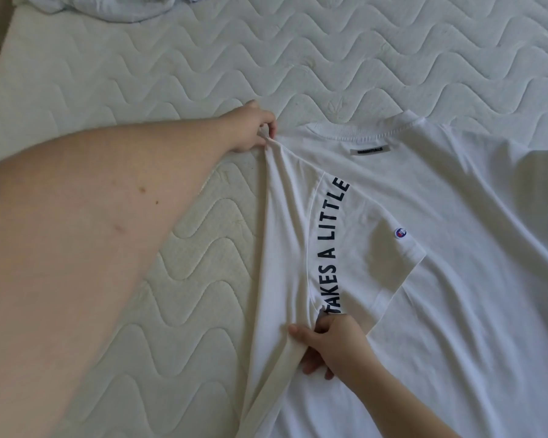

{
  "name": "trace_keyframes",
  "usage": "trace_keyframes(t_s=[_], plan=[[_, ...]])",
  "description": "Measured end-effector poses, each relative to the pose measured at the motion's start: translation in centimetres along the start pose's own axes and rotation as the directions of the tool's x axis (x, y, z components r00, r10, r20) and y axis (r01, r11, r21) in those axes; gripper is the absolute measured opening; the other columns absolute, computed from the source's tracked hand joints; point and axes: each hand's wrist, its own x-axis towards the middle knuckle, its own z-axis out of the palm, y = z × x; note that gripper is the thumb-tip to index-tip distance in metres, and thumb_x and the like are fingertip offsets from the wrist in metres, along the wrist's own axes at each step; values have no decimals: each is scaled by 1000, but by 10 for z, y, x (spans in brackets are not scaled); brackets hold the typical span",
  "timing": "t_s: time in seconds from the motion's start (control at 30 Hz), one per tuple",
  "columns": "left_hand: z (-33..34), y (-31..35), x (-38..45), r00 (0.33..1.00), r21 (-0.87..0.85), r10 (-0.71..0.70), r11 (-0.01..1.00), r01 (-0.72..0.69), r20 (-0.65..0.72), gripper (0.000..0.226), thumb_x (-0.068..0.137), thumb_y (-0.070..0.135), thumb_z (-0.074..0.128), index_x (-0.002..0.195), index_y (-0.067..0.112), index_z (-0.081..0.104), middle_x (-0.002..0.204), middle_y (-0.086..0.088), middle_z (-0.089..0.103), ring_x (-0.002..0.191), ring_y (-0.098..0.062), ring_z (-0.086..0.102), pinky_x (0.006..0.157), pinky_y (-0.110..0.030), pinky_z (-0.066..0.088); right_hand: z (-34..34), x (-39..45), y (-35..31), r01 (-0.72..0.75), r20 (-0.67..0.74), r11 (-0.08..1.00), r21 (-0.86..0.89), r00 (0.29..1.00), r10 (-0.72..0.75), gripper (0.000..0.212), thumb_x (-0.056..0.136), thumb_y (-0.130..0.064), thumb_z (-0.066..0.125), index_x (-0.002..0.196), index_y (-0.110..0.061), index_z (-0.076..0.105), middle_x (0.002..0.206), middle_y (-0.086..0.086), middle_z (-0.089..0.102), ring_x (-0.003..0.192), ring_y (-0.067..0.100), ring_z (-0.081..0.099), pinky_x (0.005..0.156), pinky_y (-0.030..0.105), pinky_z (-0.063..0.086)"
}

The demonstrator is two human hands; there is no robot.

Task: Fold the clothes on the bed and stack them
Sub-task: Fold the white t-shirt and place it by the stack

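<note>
Fingers first: our right hand [332, 343], closest to us, is curled around a bunch of the white T-shirt [440, 248] near its folded-over left side, thumb on top and fingers tucked under the cloth. From there the fold runs away from us up to our left hand [253, 128], which pinches the shoulder corner of the shirt between thumb and fingertips, just beside the collar. So the shirt hangs a bit taut between our two grips, with a long ridge of fabric lifted along that line.

The rest of it lies flat on the mattress [140, 74], spreading toward the right edge. Sleeve is folded inward over the body, with black lettering reading "TAKES A LITTLE" along it, a small round logo patch and a grey neck label under the ribbed collar.

Way at the far left corner of the mattress sits a crumpled pale garment pile [108, 7].
</note>
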Motion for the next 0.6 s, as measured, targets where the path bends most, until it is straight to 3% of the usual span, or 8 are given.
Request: trace_keyframes(t_s=[0.07,0.13,0.23,0.3,0.4,0.5,0.6], plan=[[-3,4,3,1000,-7,-19,1000,19,-14,9,90,13,62,93,21,65,107,-8,44,92,-26,55,83,-30,42,-2,1,-2,-11,22,1000,4,1000,11,37,84,-39,75,74,-7,59,67,9,73,61,24,72,39,23,40],[-4,9,6,998,18,-48,999,48,-32,18,89,9,58,84,26,61,99,-5,48,91,-29,58,76,-31,43,-3,2,-4,-16,38,1000,0,999,16,38,83,-40,76,76,-6,60,67,9,74,61,23,73,38,24,41],[-8,17,8,989,-2,-103,995,104,-105,12,89,11,53,95,20,59,91,-3,50,84,-29,54,75,-37,44,-4,3,-4,-22,49,1000,0,999,22,39,83,-41,76,76,-6,59,66,9,73,58,20,72,37,23,40],[-8,22,11,974,-75,-209,976,202,-92,14,96,27,52,102,14,55,79,-4,53,76,-28,55,71,-35,43,-5,4,-4,-26,53,1000,3,998,26,39,83,-40,76,75,-7,59,66,8,74,58,20,72,37,23,39],[-2,22,11,923,-116,-368,918,380,111,44,99,48,45,95,6,58,72,-9,66,65,-27,61,73,-34,51,-5,6,-4,-31,67,1000,2,997,31,38,83,-40,76,75,-7,59,68,8,74,61,21,73,37,23,39],[1,17,12,906,-401,-312,819,410,287,28,102,34,46,87,13,56,75,-4,59,61,-15,54,53,-26,46,-5,7,-4,-40,70,999,5,997,40,38,83,-39,76,75,-7,59,68,8,74,60,20,73,37,23,40],[-3,9,4,888,-666,-215,596,449,406,12,100,12,50,96,10,61,84,-3,57,72,-9,54,55,-15,50,-5,8,-3,-47,71,999,-4,996,47,38,83,-40,76,75,-7,59,68,8,74,60,20,73,37,23,40]])
